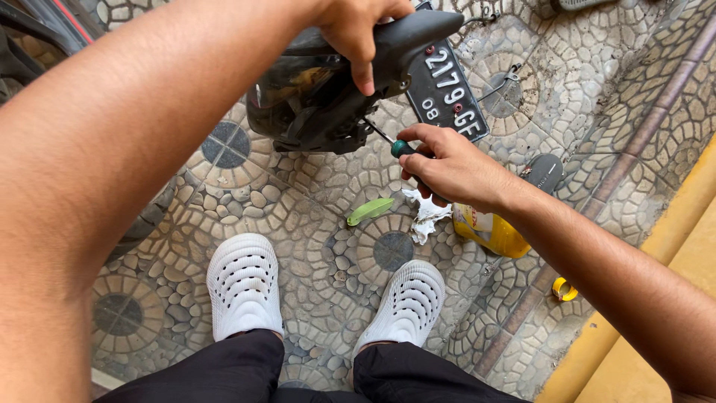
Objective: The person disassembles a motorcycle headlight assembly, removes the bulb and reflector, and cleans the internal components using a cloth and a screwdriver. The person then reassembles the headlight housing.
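Observation:
My left hand (356, 31) grips the black rear fender (418, 33) of a motorbike, thumb down over its edge, just above the black number plate (446, 93). Around the green-and-black handle of a screwdriver (401, 148) my right hand (446, 166) is closed; its thin shaft points up-left into the dark tail section (309, 104) under the fender. The tip is hidden in the bodywork.
A patterned cobble-tile floor (313, 216) lies below. My feet in white perforated clogs (243, 283) stand on it. Nearby lie a green leaf (371, 210), a crumpled white rag (426, 216), a yellow oil bottle (496, 233), a black cap (546, 172) and a small yellow ring (564, 289). A yellow-painted kerb (671, 246) runs at right.

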